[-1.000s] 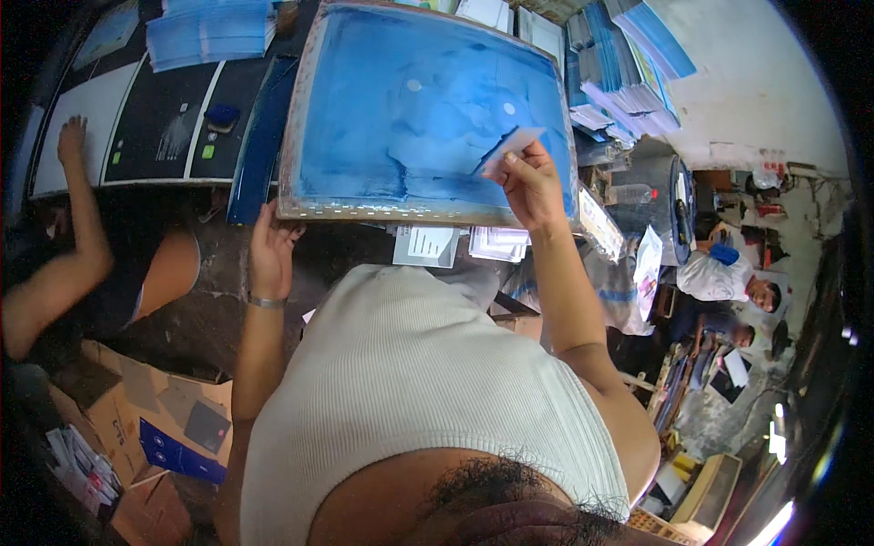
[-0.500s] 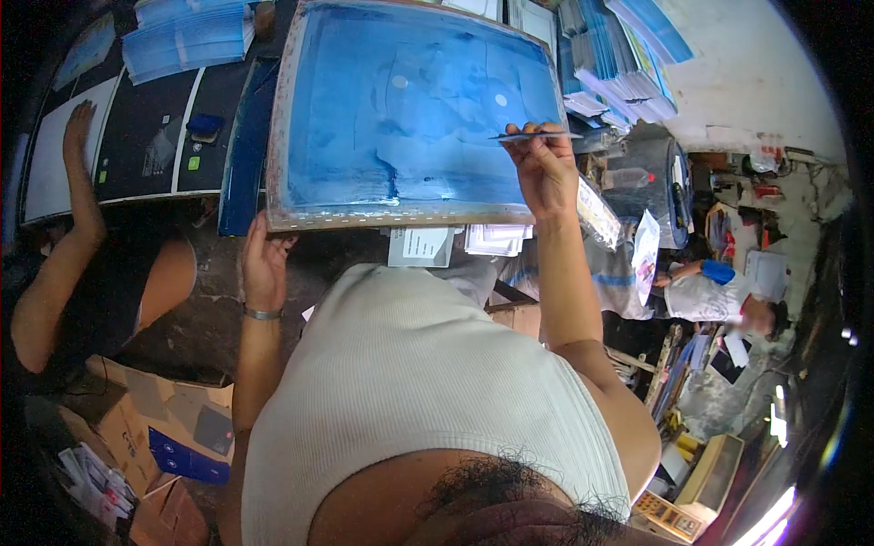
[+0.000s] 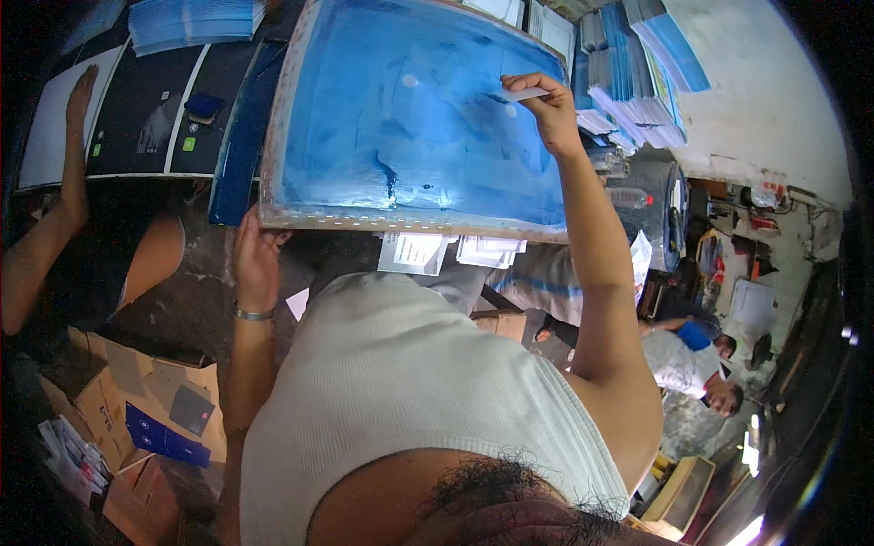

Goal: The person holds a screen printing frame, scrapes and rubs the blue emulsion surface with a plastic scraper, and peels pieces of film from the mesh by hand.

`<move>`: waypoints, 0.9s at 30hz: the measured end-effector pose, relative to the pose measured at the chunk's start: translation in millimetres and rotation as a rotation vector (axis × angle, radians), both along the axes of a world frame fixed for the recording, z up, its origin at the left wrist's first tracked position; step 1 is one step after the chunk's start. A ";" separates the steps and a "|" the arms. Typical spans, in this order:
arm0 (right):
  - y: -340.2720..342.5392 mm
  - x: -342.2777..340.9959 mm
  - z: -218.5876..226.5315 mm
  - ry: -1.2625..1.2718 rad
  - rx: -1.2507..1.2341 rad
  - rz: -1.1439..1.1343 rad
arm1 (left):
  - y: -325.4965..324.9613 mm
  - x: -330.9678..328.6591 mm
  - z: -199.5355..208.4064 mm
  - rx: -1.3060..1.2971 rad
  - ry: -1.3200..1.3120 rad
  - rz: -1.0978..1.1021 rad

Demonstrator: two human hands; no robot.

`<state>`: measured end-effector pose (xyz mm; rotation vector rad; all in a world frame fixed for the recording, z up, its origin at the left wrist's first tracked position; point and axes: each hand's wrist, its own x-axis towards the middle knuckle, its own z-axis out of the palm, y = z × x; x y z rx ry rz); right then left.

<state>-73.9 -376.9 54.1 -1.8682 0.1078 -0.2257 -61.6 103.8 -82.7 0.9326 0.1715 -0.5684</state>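
A wooden-edged silkscreen frame (image 3: 423, 218), its mesh covered in streaky blue ink, lies in front of me. My left hand (image 3: 258, 264), with a bracelet on the wrist, grips the frame's near left corner. Over the far right part of the mesh, my right hand (image 3: 553, 109) pinches a thin, flat, pale scraper (image 3: 525, 94) between thumb and fingers. The scraper's left end is at the inked surface; whether it touches cannot be told. Two pale round spots show on the mesh, one just below the scraper.
Stacks of blue-and-white printed sheets (image 3: 637, 82) stand at the far right, with another stack (image 3: 191, 23) far left. A co-worker's arm (image 3: 75, 155) rests on a white sheet at left. Cardboard boxes (image 3: 173, 391) stand lower left. Other people (image 3: 683, 355) are at right.
My right hand has moved away from me with the scraper, which has tilted from edge-on to showing its pale face. My left hand stays at the frame's corner.
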 end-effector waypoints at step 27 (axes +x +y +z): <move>-39.2 50.3 30.1 -0.205 -0.897 0.600 | -13.1 -22.5 -21.2 -0.023 -0.035 0.326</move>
